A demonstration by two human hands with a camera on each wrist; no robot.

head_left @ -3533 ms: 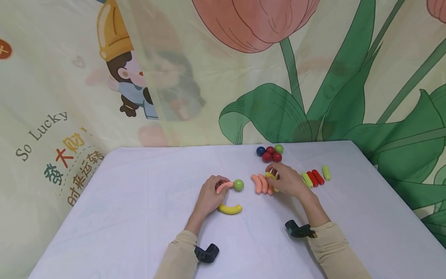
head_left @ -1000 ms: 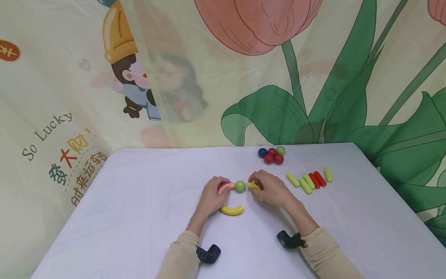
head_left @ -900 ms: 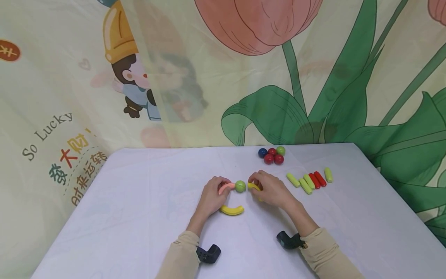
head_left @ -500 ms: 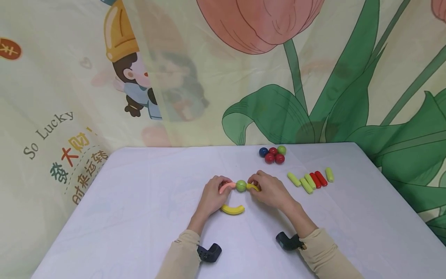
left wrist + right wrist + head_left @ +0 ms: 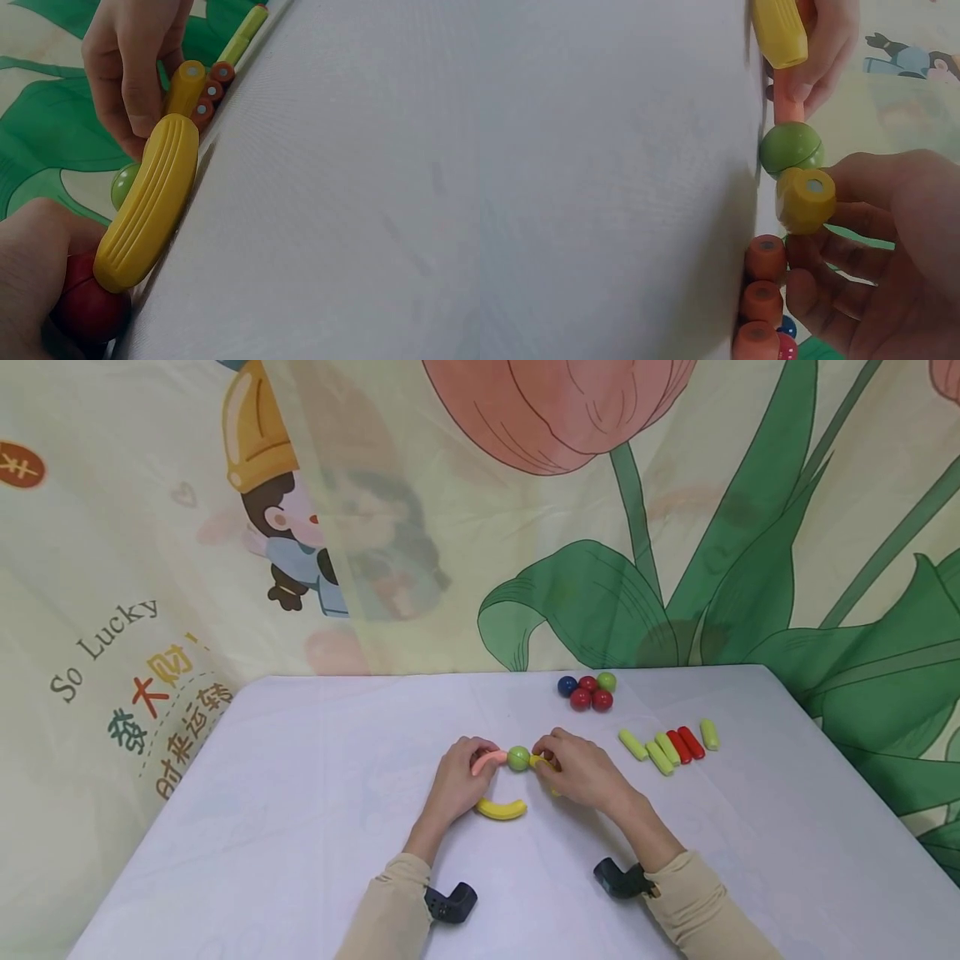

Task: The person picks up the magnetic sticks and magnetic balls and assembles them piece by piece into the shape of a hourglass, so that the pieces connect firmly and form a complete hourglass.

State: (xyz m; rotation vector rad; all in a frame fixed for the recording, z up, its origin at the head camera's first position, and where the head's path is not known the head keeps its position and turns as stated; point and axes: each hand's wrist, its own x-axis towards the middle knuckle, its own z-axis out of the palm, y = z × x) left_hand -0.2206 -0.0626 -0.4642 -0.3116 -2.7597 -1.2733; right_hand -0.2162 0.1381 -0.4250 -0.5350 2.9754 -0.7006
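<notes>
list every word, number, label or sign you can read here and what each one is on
"So Lucky": left part of the printed backdrop
"發大财!": coloured characters below it, same backdrop
"时来运转": brown characters below those, same backdrop
Sign on the printed red coin: resembles a currency sign, not certain
No readable text on the green ball or yellow banana; any marks on the black wrist cameras are too small to read

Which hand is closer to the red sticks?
The right. The right hand is just left of the red sticks, with green sticks between. The left hand is farther left, past the green ball between the hands.
</notes>
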